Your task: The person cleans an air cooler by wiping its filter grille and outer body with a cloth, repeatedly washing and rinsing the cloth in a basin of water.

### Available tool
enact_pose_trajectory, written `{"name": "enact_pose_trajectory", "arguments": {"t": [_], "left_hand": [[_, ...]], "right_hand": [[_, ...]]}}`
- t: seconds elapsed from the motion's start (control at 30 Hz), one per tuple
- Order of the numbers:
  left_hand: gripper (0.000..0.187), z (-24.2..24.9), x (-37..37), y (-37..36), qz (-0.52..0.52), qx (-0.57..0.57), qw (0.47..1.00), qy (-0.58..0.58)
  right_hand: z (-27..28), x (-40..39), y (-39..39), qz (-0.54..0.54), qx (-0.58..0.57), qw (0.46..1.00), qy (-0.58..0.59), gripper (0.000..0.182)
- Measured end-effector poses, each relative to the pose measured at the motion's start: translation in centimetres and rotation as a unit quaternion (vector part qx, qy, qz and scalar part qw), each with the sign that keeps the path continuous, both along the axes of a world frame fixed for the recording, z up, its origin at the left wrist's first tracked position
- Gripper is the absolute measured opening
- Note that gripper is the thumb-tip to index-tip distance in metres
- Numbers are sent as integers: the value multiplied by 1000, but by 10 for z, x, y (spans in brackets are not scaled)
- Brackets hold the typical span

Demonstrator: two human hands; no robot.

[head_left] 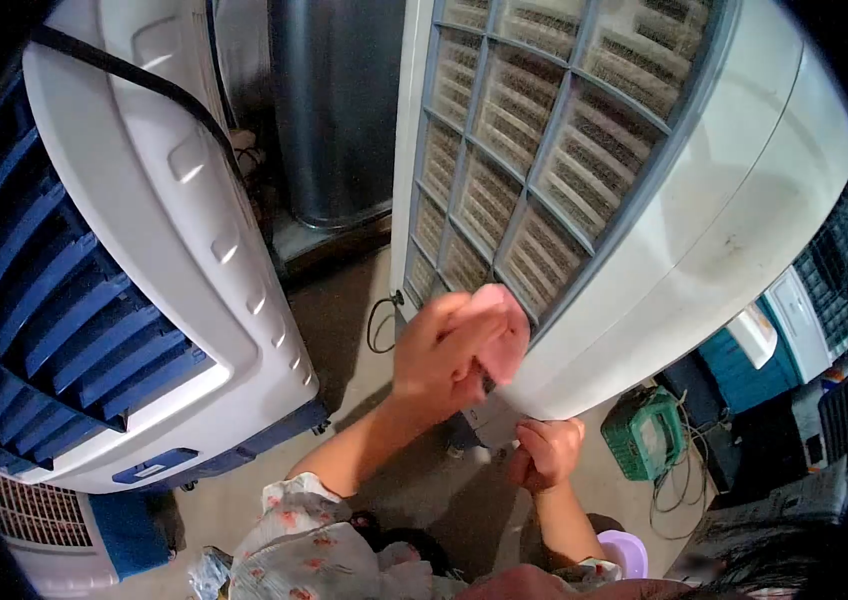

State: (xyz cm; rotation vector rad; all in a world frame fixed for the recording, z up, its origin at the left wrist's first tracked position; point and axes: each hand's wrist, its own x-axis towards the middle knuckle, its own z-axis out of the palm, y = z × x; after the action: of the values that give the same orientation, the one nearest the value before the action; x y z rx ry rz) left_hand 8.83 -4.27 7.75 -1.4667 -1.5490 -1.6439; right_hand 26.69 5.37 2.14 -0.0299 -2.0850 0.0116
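At one o'clock stands a tall white plastic cooler with a grey lattice grille. The left hand's grip is closed on a folded pink cloth by the grille's lower corner, seemingly so fabric, not fingers, meets the frame. At five o'clock, the right hand curls by the cooler's bottom edge, perhaps steadying it; I can't tell whether it clasps anything.

- I'm seeing what looks like a workshop or storeroom.
- A blue-and-white cooler and a white cooler are crowding the floor.
- Loose cable is trailing by a green basket.
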Motion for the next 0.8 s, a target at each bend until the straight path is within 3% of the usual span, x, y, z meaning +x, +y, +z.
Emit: {"name": "enact_pose_trajectory", "arguments": {"t": [0.07,0.13,0.2,0.27,0.3,0.43,0.53,0.57,0.6,0.63,0.67,0.73,0.8], "left_hand": [[45,2,7,4,22,-26,999,5],[52,-64,-9,17,-66,-107,988,-87],[56,-86,-20,10,-154,-90,966,-188],[58,-66,-21,-15,-236,22,924,-299],[49,-43,-14,-21,-219,-29,854,-471],[45,-62,-17,-16,-303,47,649,-696],[43,-62,-15,-14,-479,146,624,-600],[46,-56,-14,-11,-552,174,565,-588],[48,-45,-10,-7,-433,140,734,-504],[51,-33,-6,-1,-292,98,866,-394],[55,-20,0,4,-136,52,953,-265],[55,-6,7,13,-66,51,978,-191],[47,-11,6,20,93,43,995,13]], "right_hand": [[1,1,-2,-13,1,1000,4,20],[-3,1,1,-10,-6,1000,17,19],[1,2,2,3,13,1000,17,17],[4,2,-1,16,7,1000,22,15],[7,0,-4,22,-5,999,31,14],[12,0,-2,47,-7,998,30,13],[0,6,3,43,-62,997,0,15],[1,7,3,46,-44,998,10,16],[8,4,0,49,-28,998,19,16],[13,2,-2,53,-13,998,28,17],[13,1,-3,50,-10,998,30,17],[14,0,-4,47,-4,998,32,17],[17,-3,-6,47,-8,998,40,17]]}}
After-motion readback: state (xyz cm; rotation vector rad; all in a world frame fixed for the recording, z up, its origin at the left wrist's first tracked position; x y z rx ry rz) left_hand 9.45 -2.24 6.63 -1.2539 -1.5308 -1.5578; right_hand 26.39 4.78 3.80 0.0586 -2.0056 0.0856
